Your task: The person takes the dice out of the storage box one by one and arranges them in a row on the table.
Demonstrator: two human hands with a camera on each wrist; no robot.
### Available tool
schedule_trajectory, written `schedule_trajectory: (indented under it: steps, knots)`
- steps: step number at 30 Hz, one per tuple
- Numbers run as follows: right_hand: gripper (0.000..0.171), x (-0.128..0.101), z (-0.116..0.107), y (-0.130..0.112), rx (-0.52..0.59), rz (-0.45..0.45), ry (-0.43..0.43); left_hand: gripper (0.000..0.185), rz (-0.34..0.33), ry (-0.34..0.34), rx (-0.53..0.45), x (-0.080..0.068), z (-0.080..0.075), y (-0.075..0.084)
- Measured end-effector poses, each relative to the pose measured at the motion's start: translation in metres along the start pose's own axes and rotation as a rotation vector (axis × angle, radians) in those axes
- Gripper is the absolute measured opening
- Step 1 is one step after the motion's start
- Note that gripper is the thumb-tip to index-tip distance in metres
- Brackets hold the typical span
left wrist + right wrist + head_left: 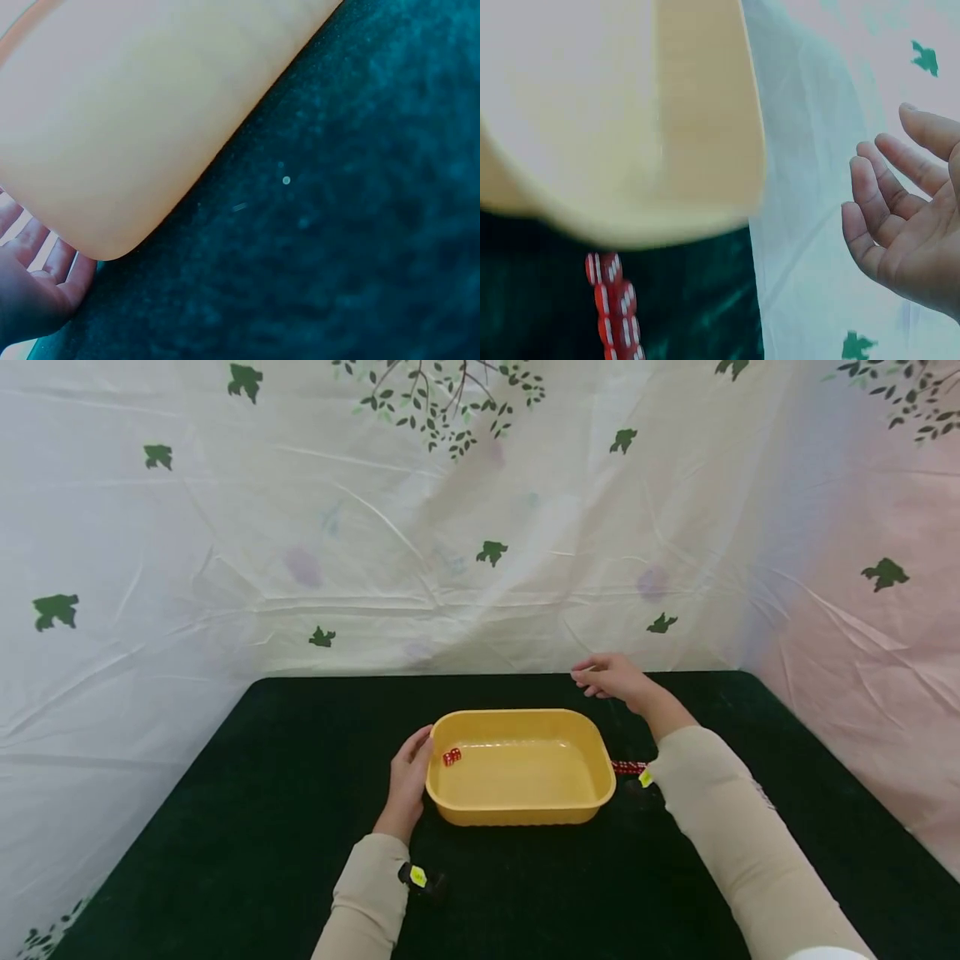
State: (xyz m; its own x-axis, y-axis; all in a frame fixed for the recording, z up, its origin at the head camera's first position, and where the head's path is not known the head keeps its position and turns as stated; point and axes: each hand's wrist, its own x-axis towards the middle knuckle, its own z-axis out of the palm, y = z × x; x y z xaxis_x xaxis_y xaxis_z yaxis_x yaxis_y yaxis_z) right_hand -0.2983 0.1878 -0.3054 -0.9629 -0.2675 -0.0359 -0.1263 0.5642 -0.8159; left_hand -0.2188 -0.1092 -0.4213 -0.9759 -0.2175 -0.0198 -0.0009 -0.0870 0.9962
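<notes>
A yellow plastic tub (517,817) stands on the dark green table. Inside it, near the left wall, lie red dice (452,757) with white dots. My left hand (407,777) rests against the tub's left side; in the left wrist view its fingers (56,262) lie along the outer wall, their tips partly hidden. My right hand (611,678) is raised beyond the tub's far right corner. Its fingers are loosely bent and apart in the right wrist view, holding nothing. Just right of the tub, more red dice (628,767) line up in rows, partly hidden by the right sleeve.
The dark green tabletop (225,860) extends around the tub. A pale cloth (420,568) printed with green leaves hangs behind the far edge and along both sides. Each wrist carries a small camera with a yellow tag.
</notes>
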Motion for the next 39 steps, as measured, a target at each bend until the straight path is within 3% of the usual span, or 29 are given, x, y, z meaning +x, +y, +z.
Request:
schedule_trajectory:
  steps: [7,17,24,39]
  knots:
    - [0.039,0.010,0.027,-0.020,0.004,-0.025,-0.024,0.040,-0.005,0.004,-0.010,0.000,-0.001,-0.002]
    - [0.031,0.019,0.067,-0.041,0.113,-0.047,-0.094,0.039,-0.002,0.003,-0.019,0.000,-0.002,-0.002]
    - [0.029,0.025,0.095,-0.040,0.181,-0.048,-0.129,0.038,-0.003,0.002,-0.027,0.001,-0.001,-0.002]
    - [0.027,0.026,0.134,-0.036,0.203,-0.013,-0.195,0.036,0.008,0.010,-0.028,0.002,0.001,-0.001]
